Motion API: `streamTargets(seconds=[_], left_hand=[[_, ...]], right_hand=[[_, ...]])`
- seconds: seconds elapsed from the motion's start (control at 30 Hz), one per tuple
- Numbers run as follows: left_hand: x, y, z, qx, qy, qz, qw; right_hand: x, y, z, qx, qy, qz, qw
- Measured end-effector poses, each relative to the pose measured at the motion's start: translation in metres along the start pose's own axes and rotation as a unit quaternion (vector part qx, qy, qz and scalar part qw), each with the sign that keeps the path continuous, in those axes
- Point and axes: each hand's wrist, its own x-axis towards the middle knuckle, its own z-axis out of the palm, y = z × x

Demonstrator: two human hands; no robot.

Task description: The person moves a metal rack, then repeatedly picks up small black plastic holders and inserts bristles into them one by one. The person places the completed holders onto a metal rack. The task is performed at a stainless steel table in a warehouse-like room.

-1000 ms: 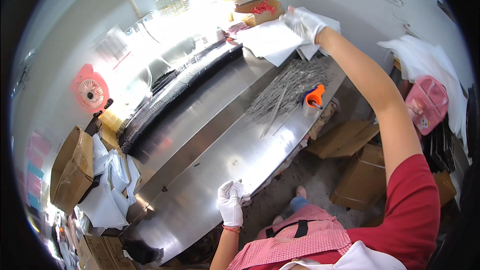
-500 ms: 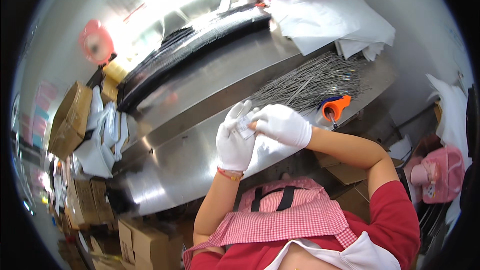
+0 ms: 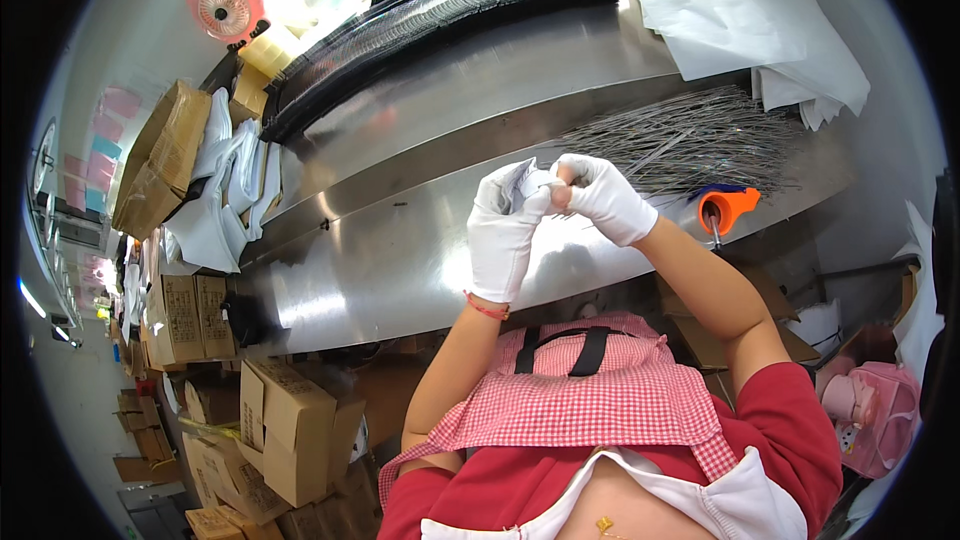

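Note:
Both my hands wear white gloves and meet above the steel table. My left hand and my right hand pinch a small folded piece of white paper between their fingertips. Just beyond my right hand lies a pile of thin grey wire-like rods. An orange-handled tool rests by the table's near edge, to the right of my right forearm.
A stack of white paper sheets lies at the far right of the table. Rows of black strips run along the back. A pink fan stands at the far left. Cardboard boxes crowd the floor on the left.
My right hand came back from the far white sheets to meet my left hand in front of me. Both hands now hold the small paper piece close together.

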Motion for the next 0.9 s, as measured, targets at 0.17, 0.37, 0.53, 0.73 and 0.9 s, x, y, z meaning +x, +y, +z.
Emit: streamTargets(seconds=[0.17, 0.37, 0.53, 0.73, 0.9], left_hand=[[0.01, 0.007, -0.042, -0.013, -0.096, -0.039, 0.994], [0.018, 0.014, -0.059, -0.076, -0.116, -0.064, 0.988], [0.022, -0.009, -0.073, 0.021, -0.164, -0.006, 0.986], [0.027, -0.024, -0.07, 0.163, -0.148, 0.057, 0.974], [0.031, -0.012, -0.072, -0.034, -0.086, -0.168, 0.981]], right_hand=[[0.011, -0.01, 0.011, -0.043, 0.0, 0.004, 0.999], [0.035, 0.011, 0.03, -0.054, 0.177, -0.103, 0.977], [0.058, 0.034, 0.05, -0.096, 0.253, -0.122, 0.955], [0.067, 0.047, 0.053, -0.073, 0.282, -0.118, 0.949], [0.059, 0.043, 0.044, -0.161, 0.253, -0.149, 0.942]])
